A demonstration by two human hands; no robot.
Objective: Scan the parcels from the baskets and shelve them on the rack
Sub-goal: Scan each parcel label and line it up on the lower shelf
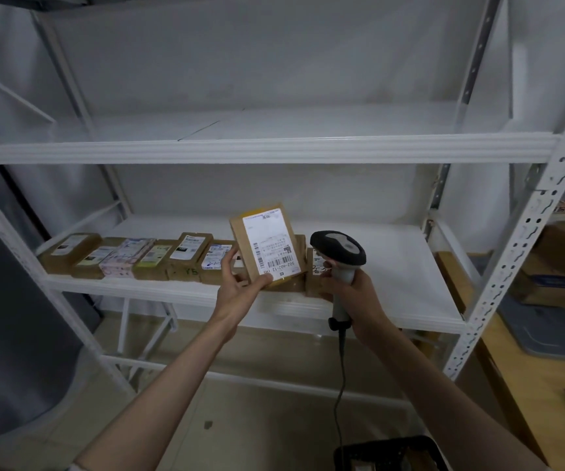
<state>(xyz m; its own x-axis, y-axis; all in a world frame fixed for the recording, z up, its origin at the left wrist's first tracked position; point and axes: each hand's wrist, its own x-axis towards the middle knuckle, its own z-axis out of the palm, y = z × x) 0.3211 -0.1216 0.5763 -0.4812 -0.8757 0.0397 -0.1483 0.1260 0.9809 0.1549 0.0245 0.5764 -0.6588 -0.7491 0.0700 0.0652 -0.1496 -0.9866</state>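
Parcel [267, 244]: we find the left grip [240, 283] pinching its lower corner, label tilted toward us for reading.
Scanner [339, 256]: right grip [352, 294] wraps the handle, ready.

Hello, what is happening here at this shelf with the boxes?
A person is scanning parcels and shelving them. The left hand grips a brown parcel by its lower corner, tilted, label facing the camera. The right hand holds a corded barcode scanner beside it. A row of parcels already lies on the middle shelf of the white rack; the held one is not yet placed. The upper shelf shows no parcels.
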